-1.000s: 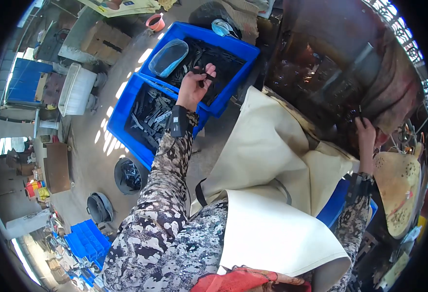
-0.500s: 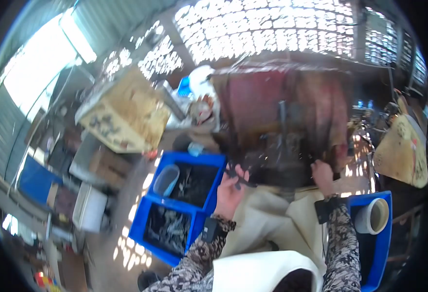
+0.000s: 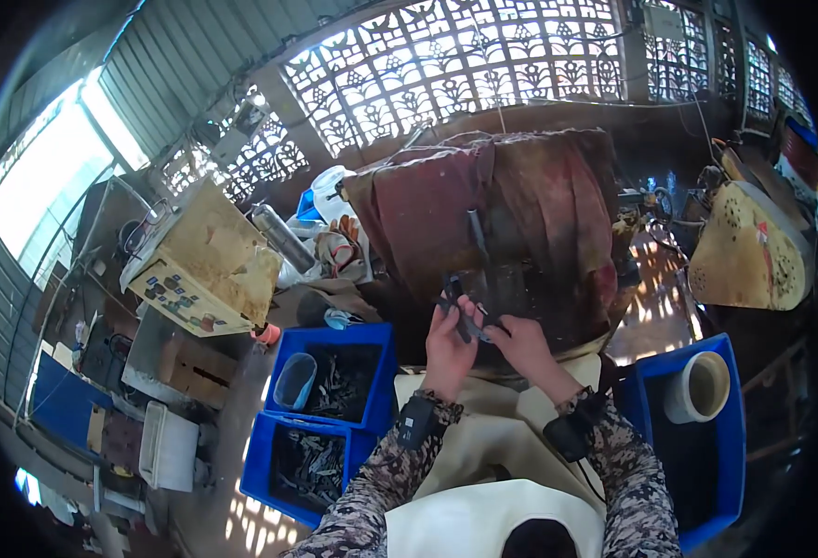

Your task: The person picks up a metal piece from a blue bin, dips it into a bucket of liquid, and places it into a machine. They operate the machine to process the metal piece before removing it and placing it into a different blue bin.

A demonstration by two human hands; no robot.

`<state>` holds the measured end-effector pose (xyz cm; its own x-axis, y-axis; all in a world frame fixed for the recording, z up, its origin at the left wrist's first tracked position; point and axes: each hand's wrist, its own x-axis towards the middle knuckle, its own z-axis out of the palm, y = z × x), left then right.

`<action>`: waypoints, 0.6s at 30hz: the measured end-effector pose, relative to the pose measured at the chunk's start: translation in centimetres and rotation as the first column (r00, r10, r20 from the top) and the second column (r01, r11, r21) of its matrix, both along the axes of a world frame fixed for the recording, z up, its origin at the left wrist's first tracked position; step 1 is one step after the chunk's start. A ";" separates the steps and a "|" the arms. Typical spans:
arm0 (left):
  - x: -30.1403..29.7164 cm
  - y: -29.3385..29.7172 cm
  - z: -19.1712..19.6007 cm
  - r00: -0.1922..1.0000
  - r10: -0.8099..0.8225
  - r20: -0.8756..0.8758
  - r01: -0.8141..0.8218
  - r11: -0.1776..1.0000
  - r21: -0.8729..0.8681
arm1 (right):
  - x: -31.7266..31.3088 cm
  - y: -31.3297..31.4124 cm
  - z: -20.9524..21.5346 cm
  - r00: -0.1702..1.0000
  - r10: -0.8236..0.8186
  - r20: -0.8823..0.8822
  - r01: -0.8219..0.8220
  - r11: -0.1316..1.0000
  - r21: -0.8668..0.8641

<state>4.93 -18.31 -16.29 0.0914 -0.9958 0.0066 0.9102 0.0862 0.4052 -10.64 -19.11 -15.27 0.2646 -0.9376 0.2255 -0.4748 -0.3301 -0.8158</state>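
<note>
Several dark, narrow metal-looking pieces (image 3: pixel 452 290) stick up from my left hand (image 3: pixel 450 353), whose fingers are closed around them. Close beside it, my right hand (image 3: pixel 527 350) has its thumb and fingers drawn together at a small greyish piece (image 3: pixel 477 329) between the two hands. What exactly the right fingertips grip is partly hidden. Both hands are above my cream apron (image 3: pixel 483 451), in front of a dark machine with an upright metal bar (image 3: pixel 479 240). A worn red cloth (image 3: pixel 418 209) drapes over that machine.
Two blue bins (image 3: pixel 392 372) at left hold dark, slim pieces; a clear scoop-like tub (image 3: pixel 294 381) lies in the far one. At right, another blue bin (image 3: pixel 736 418) contains a whitish bucket (image 3: pixel 709 386). A stained yellowish box (image 3: pixel 209 260) stands far left, a yellowish panel (image 3: pixel 748 251) far right.
My right hand has moved left from beside the machine to meet my left hand. The left hand still holds dark pieces. The whole view has shifted and become sharper.
</note>
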 end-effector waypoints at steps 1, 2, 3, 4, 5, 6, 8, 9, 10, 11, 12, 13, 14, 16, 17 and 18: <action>0.2 0.1 -0.3 0.998 0.005 0.055 -0.004 1.000 -0.011 | 0.5 0.4 0.1 1.000 -0.006 -0.012 0.006 1.000 0.008; -0.1 0.6 -0.1 0.998 0.003 0.061 -0.002 1.000 -0.006 | 1.1 0.8 0.2 1.000 -0.007 -0.006 0.008 1.000 0.013; -1.0 1.2 0.6 0.996 -0.002 0.091 -0.004 0.998 0.068 | 1.4 1.1 0.3 1.000 -0.023 -0.001 0.023 1.000 -0.009; -1.5 1.6 0.7 0.993 -0.011 0.121 -0.006 0.990 0.142 | 1.5 1.3 0.2 0.999 -0.039 0.004 0.039 0.999 -0.030; -1.6 1.9 0.5 0.992 -0.016 0.127 -0.002 0.990 0.143 | 1.4 1.3 -0.1 0.999 -0.044 0.011 0.045 0.999 -0.028; -1.6 2.2 0.1 0.990 -0.040 0.136 0.018 0.987 0.159 | 1.3 1.2 -0.5 1.000 -0.029 -0.003 0.029 0.998 -0.048; -0.8 1.9 -0.5 0.983 -0.054 0.174 0.028 0.989 0.148 | 1.1 0.6 -1.1 1.000 -0.014 -0.008 0.014 0.998 -0.065; 0.0 1.6 -0.8 0.982 -0.059 0.178 0.031 0.987 0.155 | 0.4 0.1 -1.5 0.996 -0.079 -0.040 0.072 0.984 -0.160; 1.0 1.2 -1.0 0.955 -0.028 0.296 -0.034 0.979 0.200 | -0.4 -0.6 -2.0 0.987 -0.146 -0.067 0.125 0.959 -0.254; 1.4 1.0 -1.2 0.915 -0.015 0.404 -0.091 0.966 0.241 | -2.0 -1.8 -2.6 0.967 -0.224 -0.123 0.181 0.940 -0.288; 1.6 0.8 -0.2 0.854 0.002 0.520 -0.171 0.945 0.278 | -3.3 -2.8 -3.3 0.937 -0.302 -0.178 0.241 0.924 -0.297; 2.1 0.6 -0.5 0.854 -0.010 0.521 -0.164 0.944 0.287 | -4.8 -3.9 -4.3 0.907 -0.349 -0.236 0.276 0.916 -0.292; 3.0 0.1 -1.2 0.824 -0.026 0.567 -0.195 0.926 0.325 | -6.0 -5.0 -5.5 0.883 -0.368 -0.290 0.306 0.922 -0.236; 3.8 -0.9 -2.3 0.784 -0.053 0.619 -0.238 0.894 0.379 | -8.1 -5.9 -8.1 0.862 -0.385 -0.331 0.335 0.921 -0.201; 4.1 -1.4 -3.0 0.786 -0.060 0.615 -0.230 0.895 0.381 | -8.8 -6.1 -9.0 0.838 -0.399 -0.371 0.360 0.917 -0.173; 4.4 -1.8 -3.8 0.715 -0.070 0.695 -0.284 0.880 0.381 | -9.0 -5.9 -9.4 0.847 -0.392 -0.360 0.353 0.920 -0.170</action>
<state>9.31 -20.08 -20.12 0.3440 -0.8857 -0.3119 0.3677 -0.1787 0.9126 -19.65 -25.00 -24.64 -0.0176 -0.9625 0.2708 -0.8431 -0.1313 -0.5215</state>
